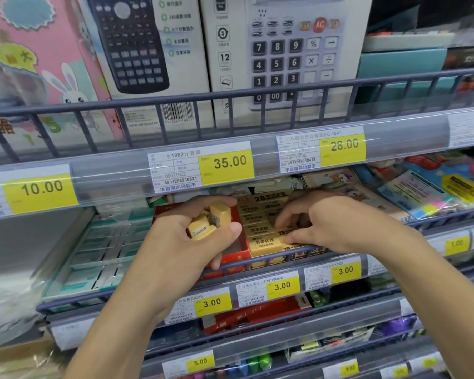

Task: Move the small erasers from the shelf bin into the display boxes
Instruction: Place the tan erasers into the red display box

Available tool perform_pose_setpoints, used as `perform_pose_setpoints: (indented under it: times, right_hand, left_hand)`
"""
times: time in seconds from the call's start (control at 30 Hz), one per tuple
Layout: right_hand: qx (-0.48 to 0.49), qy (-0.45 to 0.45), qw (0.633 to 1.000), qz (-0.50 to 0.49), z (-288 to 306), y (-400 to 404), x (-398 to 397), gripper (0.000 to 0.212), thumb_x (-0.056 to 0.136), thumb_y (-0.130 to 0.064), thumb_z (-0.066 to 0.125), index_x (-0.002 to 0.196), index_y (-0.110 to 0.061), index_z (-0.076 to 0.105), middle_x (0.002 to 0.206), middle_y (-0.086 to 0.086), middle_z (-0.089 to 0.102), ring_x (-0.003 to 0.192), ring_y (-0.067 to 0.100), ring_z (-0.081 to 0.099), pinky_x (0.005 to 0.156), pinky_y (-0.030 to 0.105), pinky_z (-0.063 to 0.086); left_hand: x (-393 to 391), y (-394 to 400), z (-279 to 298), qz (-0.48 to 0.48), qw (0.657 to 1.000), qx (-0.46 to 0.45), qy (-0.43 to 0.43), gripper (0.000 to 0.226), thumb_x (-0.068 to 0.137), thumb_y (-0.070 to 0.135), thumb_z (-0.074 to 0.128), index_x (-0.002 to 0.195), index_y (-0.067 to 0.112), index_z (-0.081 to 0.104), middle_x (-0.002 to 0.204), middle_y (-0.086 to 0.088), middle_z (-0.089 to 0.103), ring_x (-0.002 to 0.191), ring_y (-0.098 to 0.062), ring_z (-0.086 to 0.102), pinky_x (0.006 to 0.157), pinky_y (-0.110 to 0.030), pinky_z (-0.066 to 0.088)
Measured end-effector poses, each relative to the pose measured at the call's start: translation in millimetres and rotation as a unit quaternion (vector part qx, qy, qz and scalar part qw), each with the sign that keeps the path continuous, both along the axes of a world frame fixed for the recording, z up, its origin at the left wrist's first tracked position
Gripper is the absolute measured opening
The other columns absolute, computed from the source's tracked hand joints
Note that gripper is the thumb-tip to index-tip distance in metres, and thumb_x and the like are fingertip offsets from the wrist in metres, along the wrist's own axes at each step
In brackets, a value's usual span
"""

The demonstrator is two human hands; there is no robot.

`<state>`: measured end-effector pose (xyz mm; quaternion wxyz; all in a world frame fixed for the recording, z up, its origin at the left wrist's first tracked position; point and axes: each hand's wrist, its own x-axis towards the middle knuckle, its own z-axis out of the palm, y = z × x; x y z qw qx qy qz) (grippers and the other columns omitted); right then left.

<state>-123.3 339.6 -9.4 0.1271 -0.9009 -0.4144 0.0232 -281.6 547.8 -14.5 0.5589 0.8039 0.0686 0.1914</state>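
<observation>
Head view: small erasers (207, 221), yellow-tan blocks in clear wrap, several bunched in the left hand (200, 242). Fingers and thumb curl round the loose bunch, palm up, over the red display box (234, 255) on the middle shelf. More erasers (263, 236) lie packed in neat rows in the box just beside it on the right, printed faces up.

Right hand (326, 225): fingers bent down onto the packed rows, tips touching the top layer near the front edge. Whether it pinches one eraser or only presses and aligns them, cannot tell.

Handling judgement: each block is probably light, firm with slight give, not fragile. Film wrap looks glossy, so likely slippery against neighbours; a handful could spill if the palm tilts. Best hold is probably across the two long sides, thumb against fingertip, one or two at a time, then set flat into a gap in the row. Shelf bin itself not identified with certainty.

Outward: blue wire rail (285, 255) runs along the shelf front, right fingers just behind it. Yellow price tags (282, 287) below. Boxed calculators (290, 50) stand on the shelf above.
</observation>
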Motion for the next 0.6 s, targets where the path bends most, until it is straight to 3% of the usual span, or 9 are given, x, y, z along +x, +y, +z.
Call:
perform_pose_setpoints:
  times: [0.07, 0.17, 0.27, 0.3, 0.37, 0.47, 0.53, 0.6]
  right_hand:
    - [0.04, -0.006, 0.999, -0.015, 2.6, -3.8, -6.9, 0.024, 0.088, -0.053, 0.067, 0.112, -0.049, 0.064, 0.097, -0.03, 0.062, 0.084, -0.011, 0.059, 0.067, 0.006, 0.044]
    - [0.236, 0.066, 0.969, 0.025, 6.7, -1.7, -26.0, 0.016, 0.087, -0.048, 0.069, 0.102, -0.042, 0.069, 0.09, -0.022, 0.07, 0.083, -0.007, 0.064, 0.066, 0.008, 0.047]
    - [0.349, 0.178, 0.916, 0.087, 10.9, 10.9, -50.0, 0.029, 0.083, -0.049, 0.072, 0.106, -0.032, 0.073, 0.097, -0.01, 0.074, 0.083, 0.009, 0.07, 0.072, 0.03, 0.059]
    - [0.361, 0.187, 0.909, 0.087, 10.2, 15.7, -55.0, 0.03, 0.082, -0.049, 0.073, 0.105, -0.031, 0.073, 0.097, -0.008, 0.074, 0.083, 0.014, 0.07, 0.074, 0.039, 0.061]
    - [0.377, 0.197, 0.902, 0.078, 8.1, 24.3, -60.9, 0.026, 0.083, -0.042, 0.076, 0.104, -0.027, 0.073, 0.095, -0.002, 0.073, 0.083, 0.023, 0.071, 0.075, 0.05, 0.06]
    - [0.405, 0.221, 0.884, 0.072, 4.7, 28.3, -61.8, 0.014, 0.09, -0.018, 0.074, 0.105, -0.019, 0.073, 0.09, 0.003, 0.075, 0.079, 0.027, 0.071, 0.074, 0.048, 0.06]
    - [0.434, 0.26, 0.859, 0.08, 3.6, 25.7, -60.0, 0.015, 0.093, -0.007, 0.069, 0.106, -0.012, 0.072, 0.086, 0.003, 0.076, 0.07, 0.02, 0.069, 0.067, 0.034, 0.06]
    - [0.458, 0.29, 0.836, 0.086, 2.7, 22.1, -57.5, 0.015, 0.094, -0.002, 0.066, 0.107, -0.008, 0.071, 0.088, 0.009, 0.077, 0.07, 0.018, 0.068, 0.069, 0.03, 0.058]
  left_hand:
    - [-0.7, -1.0, -0.2, -0.018, 1.0, -0.017, 0.003, 0.009, 0.085, 0.04, 0.079, 0.079, 0.045, 0.077, 0.052, -0.004, 0.061, 0.05, -0.008, 0.056, 0.053, -0.006, 0.041]
    - [-0.9, -2.1, -0.4, -0.03, 0.999, 0.005, 0.011, 0.013, 0.085, 0.04, 0.079, 0.097, 0.044, 0.073, 0.051, -0.001, 0.06, 0.048, -0.01, 0.054, 0.051, -0.01, 0.042]
    - [-0.4, -7.1, 1.9, -0.005, 0.998, 0.055, 0.016, 0.014, 0.082, 0.046, 0.081, 0.09, 0.039, 0.071, 0.054, -0.003, 0.065, 0.047, -0.011, 0.056, 0.048, -0.028, 0.047]
    - [-0.4, -9.3, 1.7, 0.002, 0.998, 0.067, 0.018, 0.021, 0.079, 0.05, 0.081, 0.09, 0.035, 0.071, 0.058, -0.004, 0.067, 0.049, -0.013, 0.058, 0.052, -0.04, 0.05]
    - [-1.4, -14.3, 0.9, 0.018, 0.996, 0.089, 0.025, 0.042, 0.068, 0.064, 0.078, 0.088, 0.028, 0.07, 0.067, -0.002, 0.071, 0.054, -0.014, 0.061, 0.053, -0.047, 0.053]
    - [-4.0, -14.9, -2.4, 0.038, 0.995, 0.088, 0.018, 0.039, 0.065, 0.058, 0.082, 0.094, 0.036, 0.067, 0.079, 0.006, 0.074, 0.063, -0.014, 0.068, 0.056, -0.041, 0.058]
    - [-7.3, -11.2, -4.5, 0.025, 0.999, 0.036, 0.003, 0.03, 0.072, 0.044, 0.087, 0.095, 0.04, 0.069, 0.078, 0.008, 0.074, 0.057, -0.01, 0.064, 0.051, -0.026, 0.053]
    - [-11.0, -7.9, -5.3, -0.002, 0.999, -0.04, -0.012, 0.025, 0.074, 0.037, 0.086, 0.095, 0.039, 0.072, 0.075, 0.008, 0.073, 0.051, -0.008, 0.057, 0.05, -0.018, 0.048]
